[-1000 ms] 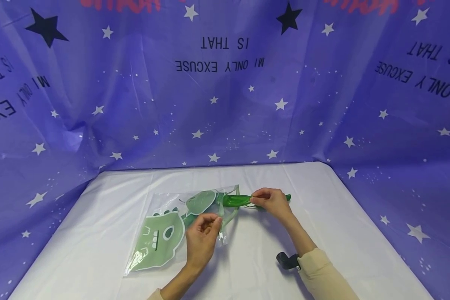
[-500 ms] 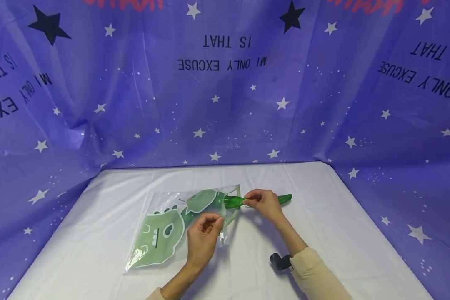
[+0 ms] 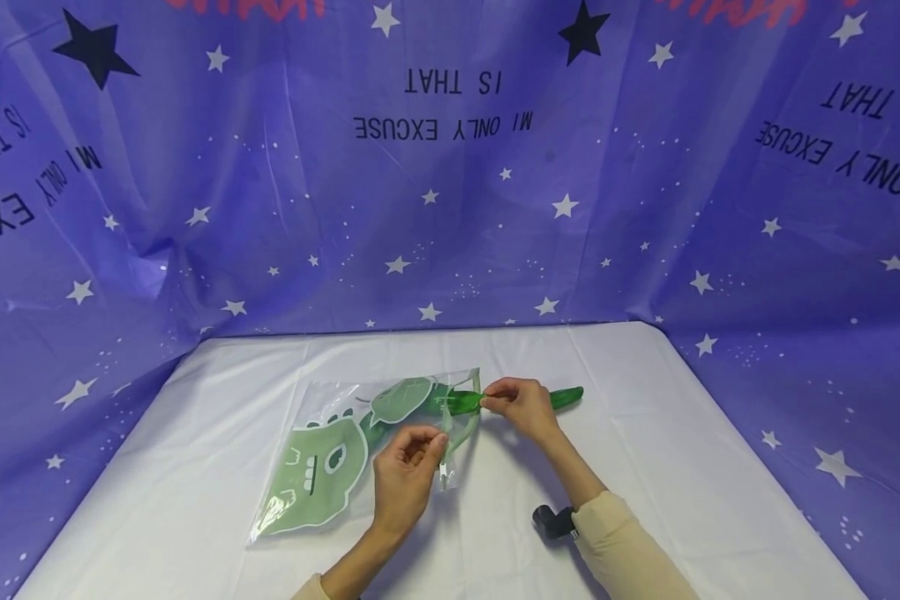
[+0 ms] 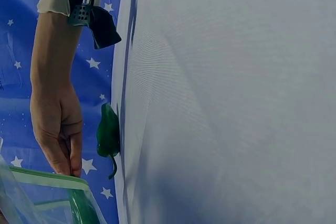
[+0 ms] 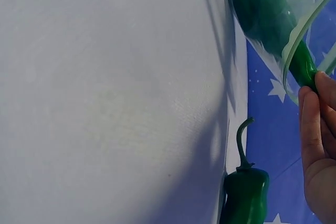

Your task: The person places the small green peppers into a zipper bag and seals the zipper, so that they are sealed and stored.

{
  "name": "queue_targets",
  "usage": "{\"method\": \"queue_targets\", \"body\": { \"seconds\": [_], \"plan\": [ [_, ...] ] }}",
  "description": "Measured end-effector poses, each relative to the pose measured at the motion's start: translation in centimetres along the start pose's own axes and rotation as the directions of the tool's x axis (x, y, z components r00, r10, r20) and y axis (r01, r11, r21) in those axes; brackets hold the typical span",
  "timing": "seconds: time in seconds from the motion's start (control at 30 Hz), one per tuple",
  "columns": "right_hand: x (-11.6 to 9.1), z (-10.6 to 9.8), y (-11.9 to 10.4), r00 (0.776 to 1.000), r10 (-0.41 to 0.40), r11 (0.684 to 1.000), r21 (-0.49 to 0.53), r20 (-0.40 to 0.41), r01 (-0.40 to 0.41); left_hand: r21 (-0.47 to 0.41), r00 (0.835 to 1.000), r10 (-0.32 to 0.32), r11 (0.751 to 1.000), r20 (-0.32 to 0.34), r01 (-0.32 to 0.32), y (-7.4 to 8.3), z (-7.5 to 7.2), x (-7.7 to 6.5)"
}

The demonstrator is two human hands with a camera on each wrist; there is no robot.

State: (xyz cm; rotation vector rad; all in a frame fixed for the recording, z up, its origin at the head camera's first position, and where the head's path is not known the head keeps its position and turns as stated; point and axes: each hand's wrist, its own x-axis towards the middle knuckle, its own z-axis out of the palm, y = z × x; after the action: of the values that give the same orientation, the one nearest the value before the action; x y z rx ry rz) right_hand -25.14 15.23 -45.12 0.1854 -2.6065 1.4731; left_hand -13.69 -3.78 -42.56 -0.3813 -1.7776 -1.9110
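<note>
A clear zip bag (image 3: 322, 475) printed with a green cartoon monster lies on the table, its mouth to the right. My left hand (image 3: 405, 479) pinches the near side of that mouth between thumb and fingers, just above the white zip slider (image 3: 443, 472). With its fingertips, my right hand (image 3: 523, 408) holds the narrow end of a green pepper (image 3: 461, 403); the rest of this pepper reaches through the opening into the bag. More green (image 5: 262, 9) shows through the plastic in the right wrist view. A second green pepper (image 5: 248, 195), stem up in that view, lies beyond my right hand.
A white cloth covers the table (image 3: 645, 467). A purple curtain (image 3: 450, 233) with stars and lettering hangs behind it and along both sides. A black wrist camera (image 3: 552, 522) sticks out from the right sleeve (image 3: 630, 542).
My right hand has moved left, carrying the pepper further into the bag's mouth. More of the second pepper shows behind it. My left hand has stayed almost in place.
</note>
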Motion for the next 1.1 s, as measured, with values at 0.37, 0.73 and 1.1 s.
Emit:
{"method": "queue_targets", "body": {
  "seconds": [0.37, 0.73, 1.1],
  "plan": [
    [0.1, 0.7, -0.4, 0.999, -0.035, 0.999, -0.005, -0.015, 0.035, -0.004, 1.0, 0.001, 1.0, 0.006, -0.001, -0.1, 0.0, -0.1],
    [0.0, 1.5, -0.5, 0.998, -0.058, 0.998, -0.015, -0.029, 0.058, -0.017, 1.0, -0.01, 1.0, 0.011, 0.01, -0.1, -0.1, -0.3],
    [0.2, 2.3, -0.9, 0.996, -0.087, 0.995, -0.055, -0.014, 0.087, -0.042, 0.999, 0.034, 0.999, 0.037, -0.032, -2.7, -0.5, -0.3]
  ]
}}
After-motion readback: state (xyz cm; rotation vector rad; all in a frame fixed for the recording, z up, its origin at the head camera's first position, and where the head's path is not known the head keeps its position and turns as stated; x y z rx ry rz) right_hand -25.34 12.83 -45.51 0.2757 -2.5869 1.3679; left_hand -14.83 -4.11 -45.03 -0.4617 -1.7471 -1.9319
